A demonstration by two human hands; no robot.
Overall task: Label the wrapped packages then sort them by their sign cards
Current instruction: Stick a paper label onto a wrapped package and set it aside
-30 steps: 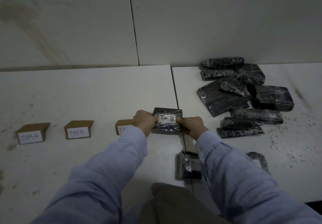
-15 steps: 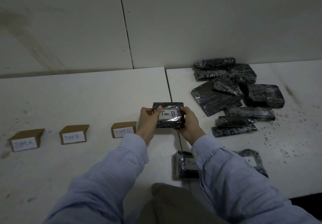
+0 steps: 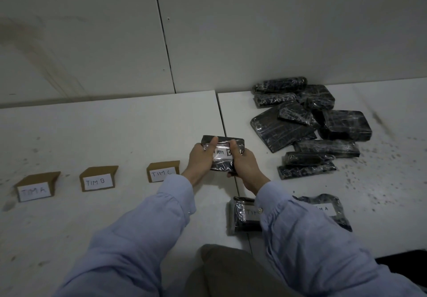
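At lower right, two labelled packages (image 3: 242, 215) lay partly under the right sleeve (image 3: 312, 239); at centre the left hand (image 3: 199, 160) and right hand (image 3: 245, 165) gripped the Tim B package (image 3: 223, 158) by its sides, thumbs on top. Three sign cards (image 3: 98, 180) stood mid-left; more packages (image 3: 307, 125) lay piled at upper right.

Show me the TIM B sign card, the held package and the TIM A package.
TIM B sign card (image 3: 99, 182), head view, white label.
held package (image 3: 223, 157), head view, white label.
TIM A package (image 3: 324, 209), head view, white label.
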